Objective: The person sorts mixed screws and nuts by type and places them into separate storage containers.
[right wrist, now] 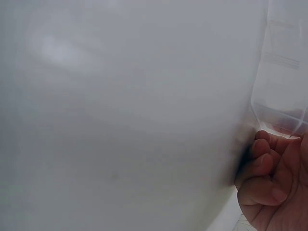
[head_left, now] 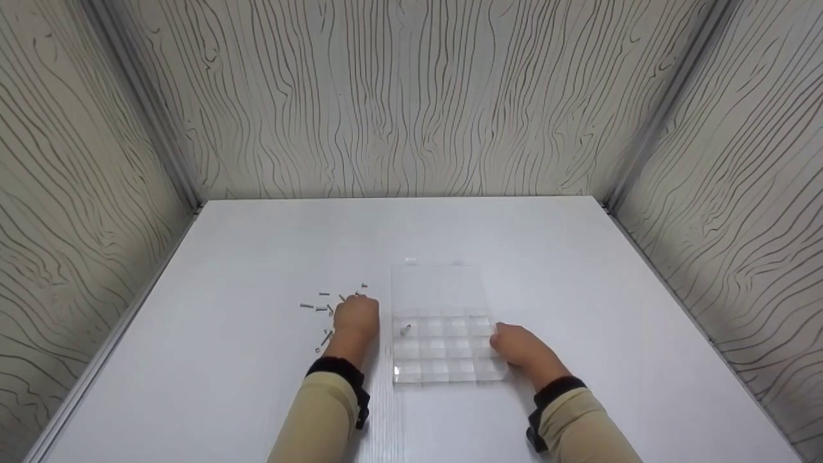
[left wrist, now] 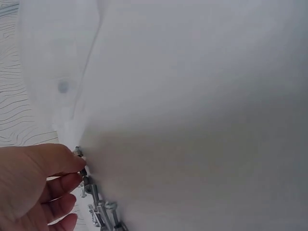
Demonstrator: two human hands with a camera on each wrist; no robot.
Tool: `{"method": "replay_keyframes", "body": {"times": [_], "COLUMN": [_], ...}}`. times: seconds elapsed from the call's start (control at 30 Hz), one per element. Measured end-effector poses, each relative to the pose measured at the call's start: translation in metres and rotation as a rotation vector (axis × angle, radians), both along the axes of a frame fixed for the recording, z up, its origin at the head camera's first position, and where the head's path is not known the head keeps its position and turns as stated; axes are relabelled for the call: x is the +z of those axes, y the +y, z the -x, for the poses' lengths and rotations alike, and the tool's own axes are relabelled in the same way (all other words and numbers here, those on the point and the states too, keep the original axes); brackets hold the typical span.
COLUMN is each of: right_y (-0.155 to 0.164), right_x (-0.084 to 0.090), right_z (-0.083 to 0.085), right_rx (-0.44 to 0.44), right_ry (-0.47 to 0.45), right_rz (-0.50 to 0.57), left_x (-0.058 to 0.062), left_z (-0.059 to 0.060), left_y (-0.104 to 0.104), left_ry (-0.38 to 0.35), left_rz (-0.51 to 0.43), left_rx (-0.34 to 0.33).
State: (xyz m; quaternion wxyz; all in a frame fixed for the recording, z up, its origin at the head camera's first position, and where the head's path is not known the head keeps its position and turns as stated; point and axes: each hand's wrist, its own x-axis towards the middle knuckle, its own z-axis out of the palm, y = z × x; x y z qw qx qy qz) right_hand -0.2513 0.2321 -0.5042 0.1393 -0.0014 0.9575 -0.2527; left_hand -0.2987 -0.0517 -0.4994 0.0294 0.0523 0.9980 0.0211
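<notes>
A clear plastic compartment box [head_left: 443, 347] lies on the table with its lid [head_left: 440, 286] opened away from me. My right hand [head_left: 524, 347] grips the box by its right side; in the right wrist view the fingers [right wrist: 262, 192] curl beside the box's edge [right wrist: 279, 110]. My left hand [head_left: 357, 318] is low at the right of the scattered screws [head_left: 321, 309]. In the left wrist view its thumb and forefinger [left wrist: 57, 159] pinch at a small screw [left wrist: 83, 171], mostly hidden by the thumb. Some small metal pieces [head_left: 406, 330] sit in a left compartment.
More metal screws [left wrist: 103, 214] lie close below the left fingertips, and a small nut [head_left: 317, 350] is nearer me. The white table [head_left: 257, 257] is bounded by wood-patterned walls [head_left: 418, 96] at the back and both sides.
</notes>
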Motion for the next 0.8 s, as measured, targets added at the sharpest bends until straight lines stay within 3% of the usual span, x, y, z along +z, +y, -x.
{"method": "replay_keyframes", "body": {"times": [0.2, 0.57, 0.8], "right_y": [0.0, 0.0, 0.0], "right_x": [0.0, -0.001, 0.0], "right_z": [0.0, 0.001, 0.001], "right_rx": [0.006, -0.005, 0.005], "right_ry": [0.002, -0.016, 0.002], "right_rz": [-0.015, -0.014, -0.004], "left_x": [-0.001, 0.02, 0.026], "left_z": [0.0, 0.0, 0.004], "left_y": [-0.005, -0.003, 0.009], "left_ry": [-0.008, 0.008, 0.023], "left_rz": [-0.043, -0.178, -0.229], "left_rx": [-0.005, -0.028, -0.074]}}
